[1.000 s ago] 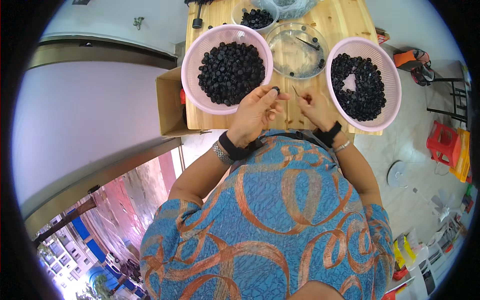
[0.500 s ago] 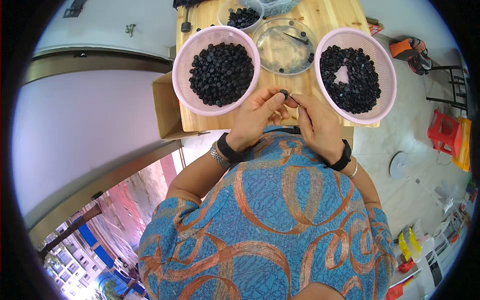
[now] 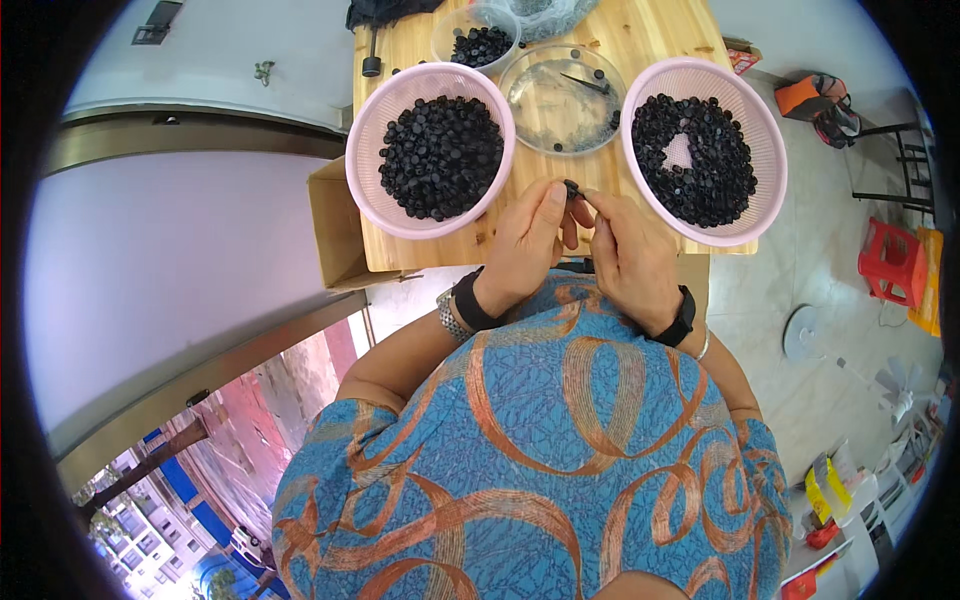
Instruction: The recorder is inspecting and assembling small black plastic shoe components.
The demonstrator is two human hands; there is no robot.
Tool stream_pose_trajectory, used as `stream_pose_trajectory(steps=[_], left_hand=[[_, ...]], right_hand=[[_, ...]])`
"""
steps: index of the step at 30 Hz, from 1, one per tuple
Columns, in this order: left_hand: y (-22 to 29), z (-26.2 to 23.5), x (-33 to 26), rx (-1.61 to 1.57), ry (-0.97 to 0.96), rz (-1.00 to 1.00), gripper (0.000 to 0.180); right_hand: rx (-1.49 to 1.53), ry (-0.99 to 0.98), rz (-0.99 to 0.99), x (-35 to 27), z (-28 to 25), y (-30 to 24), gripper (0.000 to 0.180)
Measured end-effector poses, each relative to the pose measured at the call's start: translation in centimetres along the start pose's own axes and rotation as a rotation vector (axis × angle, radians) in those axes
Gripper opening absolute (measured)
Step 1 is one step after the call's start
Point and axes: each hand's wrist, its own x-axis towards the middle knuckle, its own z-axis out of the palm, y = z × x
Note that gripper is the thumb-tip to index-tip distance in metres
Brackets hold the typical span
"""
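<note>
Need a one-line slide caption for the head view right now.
Both hands, left hand and right hand, pinch one small black part between two pink baskets of black parts.

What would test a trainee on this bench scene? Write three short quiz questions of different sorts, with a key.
1. True or false: both hands meet on one small black plastic part above the pale wooden table.
2. Multiple choice: what lies between the two pink perforated plastic baskets?
A. a red stool
B. a clear round plastic dish
C. a cardboard box
3. Fill in: the pink basket with a bare gap in its heap of black parts is on the person's ____ side.

Key
1. True: left hand and right hand pinch it together.
2. B.
3. Right: right basket shows the gap; left basket is evenly filled.
</note>
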Motion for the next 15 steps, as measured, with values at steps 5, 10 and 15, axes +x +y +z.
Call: stream_pose_trajectory(steps=[5,10,15], left_hand=[[-1.1,-0.1,1.1,0.231,-0.022,0.024,0.034],[-1.8,0.0,1.3,0.05,-0.003,-0.015,0.032],[-1.9,-0.5,1.2,-0.081,-0.029,0.021,0.027]], right_hand=[[-0.096,0.035,-0.034,0.2,0.1,0.4,0.024],[-0.158,-0.009,0.0,0.2,0.0,0.5,0.024],[-0.165,0.013,-0.012,0.0,0.0,0.5,0.027]])
